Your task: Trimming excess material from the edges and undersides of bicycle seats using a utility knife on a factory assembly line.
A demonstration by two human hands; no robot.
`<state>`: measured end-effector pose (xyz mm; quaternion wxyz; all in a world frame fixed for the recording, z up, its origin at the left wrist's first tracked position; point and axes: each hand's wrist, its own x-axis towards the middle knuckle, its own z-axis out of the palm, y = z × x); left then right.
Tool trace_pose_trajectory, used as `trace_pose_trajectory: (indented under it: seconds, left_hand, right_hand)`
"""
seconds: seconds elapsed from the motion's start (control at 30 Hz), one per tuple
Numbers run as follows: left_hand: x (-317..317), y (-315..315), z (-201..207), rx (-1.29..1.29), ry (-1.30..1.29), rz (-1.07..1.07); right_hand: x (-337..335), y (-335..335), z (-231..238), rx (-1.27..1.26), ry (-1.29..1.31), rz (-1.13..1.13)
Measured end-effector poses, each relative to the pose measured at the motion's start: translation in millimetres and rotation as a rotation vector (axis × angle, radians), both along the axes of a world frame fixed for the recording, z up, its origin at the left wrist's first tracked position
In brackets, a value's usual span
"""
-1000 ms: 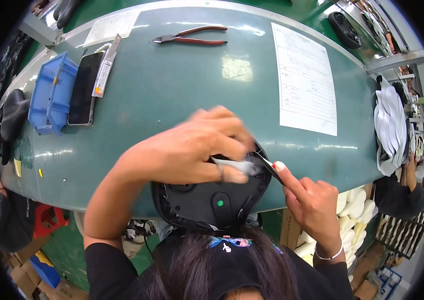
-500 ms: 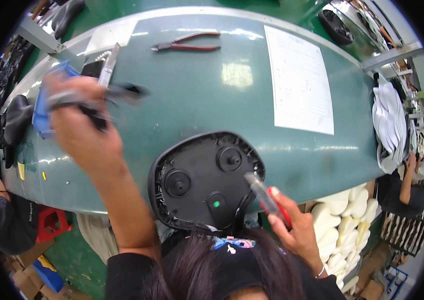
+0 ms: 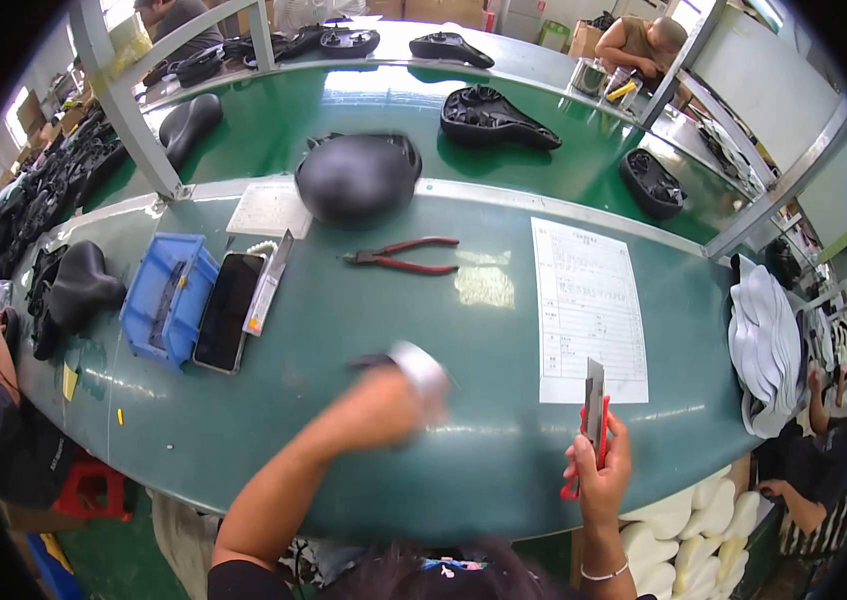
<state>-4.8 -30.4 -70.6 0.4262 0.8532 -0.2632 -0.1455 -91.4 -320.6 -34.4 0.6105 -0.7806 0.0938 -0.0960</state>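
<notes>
My right hand [image 3: 604, 462], at the table's right front, grips a red utility knife [image 3: 601, 440] with its wide metal blade pointing away from me. My left hand [image 3: 384, 405] is over the middle of the table, its fingers smeared by motion. A blurred grey-white thing [image 3: 422, 368] shows at its far side; I cannot make out its kind or whether the hand holds it. Beyond, a padded black bicycle saddle [image 3: 359, 180] is blurred at the table's far edge, apart from both hands. Whether it touches the surface I cannot tell.
Red-handled pliers [image 3: 409, 255] lie mid-table, beside a printed sheet [image 3: 592, 310]. On the left are a blue bin [image 3: 169, 300], a phone [image 3: 229, 310] and a black saddle [image 3: 84, 285]. More saddles [image 3: 494, 120] rest on the green surface beyond. Metal posts [image 3: 129, 100] rise there.
The saddle has gone from right in front of me to the table's far edge. My left hand has moved right, away from the blue bin. The knife now points upright; the view has tilted up.
</notes>
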Motion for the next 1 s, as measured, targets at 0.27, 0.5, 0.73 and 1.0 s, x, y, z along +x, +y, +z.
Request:
trace_pose_trajectory:
  seconds: [0.27,0.5,0.73,1.0]
  left_hand:
    - [42.9,-22.2,-0.4,-0.537,0.145,0.362]
    - [51.9,-19.2,-14.9,-0.425,-0.079,0.530]
    - [59.9,-7.6,-14.2,-0.513,0.098,0.474]
    - [61.8,-3.7,-29.7,-0.893,0.377,0.486]
  right_hand:
    - [175.4,29.6,-13.9,-0.150,-0.180,0.121]
    - [383.0,111.5,-41.0,-0.004,-0.247,0.258]
    - [477.2,159.4,-79.7,-0.195,-0.249,0.110]
    - [322.6,100.3,-20.4,0.454,-0.111,0.440]
